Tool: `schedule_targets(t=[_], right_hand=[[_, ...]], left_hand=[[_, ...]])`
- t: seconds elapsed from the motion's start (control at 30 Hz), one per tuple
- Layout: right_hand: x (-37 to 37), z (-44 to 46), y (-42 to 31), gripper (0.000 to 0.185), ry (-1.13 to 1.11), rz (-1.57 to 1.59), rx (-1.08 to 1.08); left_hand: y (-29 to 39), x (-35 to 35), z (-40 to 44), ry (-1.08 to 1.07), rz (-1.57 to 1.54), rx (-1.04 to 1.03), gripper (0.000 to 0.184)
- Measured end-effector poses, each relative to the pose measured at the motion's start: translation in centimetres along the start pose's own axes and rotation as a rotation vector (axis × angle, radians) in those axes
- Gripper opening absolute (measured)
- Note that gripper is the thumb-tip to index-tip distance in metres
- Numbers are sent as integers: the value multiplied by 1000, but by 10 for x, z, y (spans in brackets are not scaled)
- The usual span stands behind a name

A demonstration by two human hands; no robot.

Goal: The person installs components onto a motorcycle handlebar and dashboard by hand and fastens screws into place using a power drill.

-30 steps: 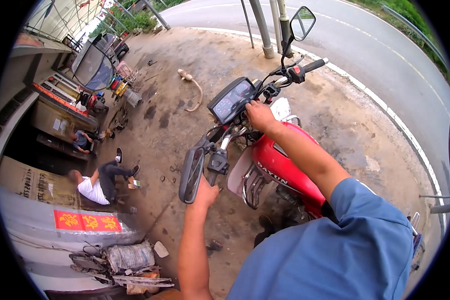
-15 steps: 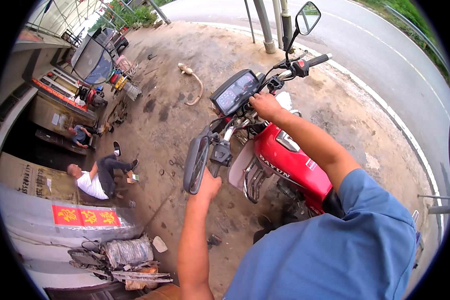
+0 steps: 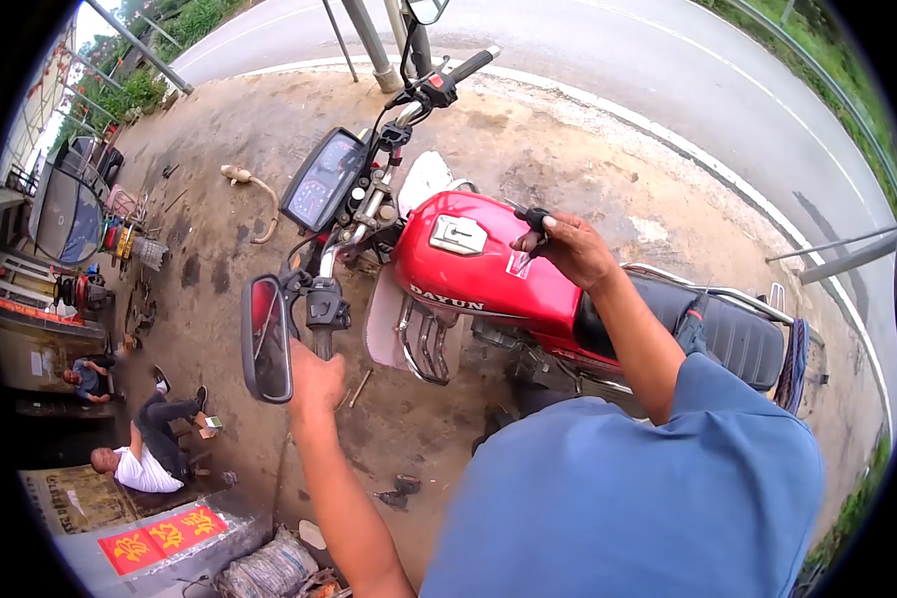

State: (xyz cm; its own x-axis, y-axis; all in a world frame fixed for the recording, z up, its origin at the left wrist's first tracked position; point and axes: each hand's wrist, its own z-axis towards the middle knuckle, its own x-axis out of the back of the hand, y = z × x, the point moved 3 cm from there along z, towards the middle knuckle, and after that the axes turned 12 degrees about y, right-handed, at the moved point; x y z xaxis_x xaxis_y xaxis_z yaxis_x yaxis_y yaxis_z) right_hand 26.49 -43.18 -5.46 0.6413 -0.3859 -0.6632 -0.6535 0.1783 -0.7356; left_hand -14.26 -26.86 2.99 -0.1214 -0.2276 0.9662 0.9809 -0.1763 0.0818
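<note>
A red motorcycle stands before me, with its fuel tank (image 3: 528,279) in the middle of the view. My left hand (image 3: 315,381) is closed round the left handlebar grip (image 3: 323,342), just behind a mirror (image 3: 267,344). Over the tank, my right hand (image 3: 573,249) pinches a small black-headed key (image 3: 535,216). A silver fuel cap (image 3: 457,234) with a keyhole lies on the tank, left of that hand. The dashboard (image 3: 323,179) sits ahead of the handlebar. Behind the tank stretches the black seat (image 3: 718,324).
Two people sit by the building at left, one in a white shirt (image 3: 148,468). A three-wheeler (image 3: 80,214) is parked beyond them. Metal posts (image 3: 369,45) stand near the road (image 3: 608,50). A hose-like object (image 3: 265,204) lies on the ground.
My right hand has moved back from the handlebar centre beside the dashboard to above the tank, where the key now shows in it. My left hand stays on the grip. The view has shifted right.
</note>
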Motion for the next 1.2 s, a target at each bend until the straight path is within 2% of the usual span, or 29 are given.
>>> schedule_targets(t=[0.03, 0.07, 0.1, 0.17, 0.2, 0.23, 0.3, 0.37, 0.4, 0.5, 0.57, 0.63, 0.67, 0.7, 0.77, 0.83, 0.9, 0.97, 1.03, 1.1, 1.2], right_hand=[[23, -36, 13, 35, 57, -9, -57], [40, -73, 25, 30, 152, -96, -164], [55, -110, 37, 28, 222, -184, -250], [87, -173, 55, 32, 303, -357, -309], [98, -202, 52, 31, 431, -287, -309], [106, -230, 48, 31, 550, -213, -307], [125, -278, 31, 31, 813, -92, -181], [141, -326, 1, 31, 920, -359, -99], [150, -347, -14, 31, 958, -518, 27], [189, -401, -58, 41, 1133, -1021, 287], [220, -425, -90, 45, 1275, -1575, 301], [248, -430, -118, 43, 1359, -1683, 195], [260, -430, -131, 40, 1354, -1739, 223], [272, -427, -144, 39, 1352, -1808, 154], [302, -421, -162, 40, 1370, -1864, 219], [327, -415, -169, 41, 1287, -1959, 295], [344, -411, -166, 40, 1216, -1960, 296], [353, -412, -146, 39, 1014, -2353, 2], [365, -418, -120, 49, 1001, -2317, 21], [370, -422, -101, 58, 1073, -2350, 188], [353, -417, -112, 62, 1106, -2248, 73]], left_hand=[[6, 6, -1, -10, 18, 11, 73], [17, 20, -7, 74, 24, -66, 89], [22, 24, -9, 36, -7, -54, 99], [32, 33, -14, 127, 83, -156, 96], [28, 29, -16, 154, 96, -221, 90], [17, 17, -10, 91, 68, -258, 85], [19, 18, -11, 46, 104, -231, 80], [16, 12, -14, 49, 147, -281, 77], [2, -3, -9, 121, 112, -354, 73], [1, -6, -6, 79, 116, -393, 69], [0, -4, -7, 104, 84, -387, 68], [-2, -7, -4, 84, 122, -415, 72], [0, -4, -5, 101, 120, -408, 72], [5, 4, -10, 110, 70, -393, 73], [7, 11, -18, 119, 41, -366, 74], [6, 4, -11, 39, 57, -294, 74], [2, -5, -7, 70, 42, -285, 76], [4, -3, -7, 17, 49, -212, 77], [3, -10, -9, 58, 44, -230, 76], [10, -2, -16, 75, 44, -272, 75], [19, -2, -24, 86, 77, -247, 75]])
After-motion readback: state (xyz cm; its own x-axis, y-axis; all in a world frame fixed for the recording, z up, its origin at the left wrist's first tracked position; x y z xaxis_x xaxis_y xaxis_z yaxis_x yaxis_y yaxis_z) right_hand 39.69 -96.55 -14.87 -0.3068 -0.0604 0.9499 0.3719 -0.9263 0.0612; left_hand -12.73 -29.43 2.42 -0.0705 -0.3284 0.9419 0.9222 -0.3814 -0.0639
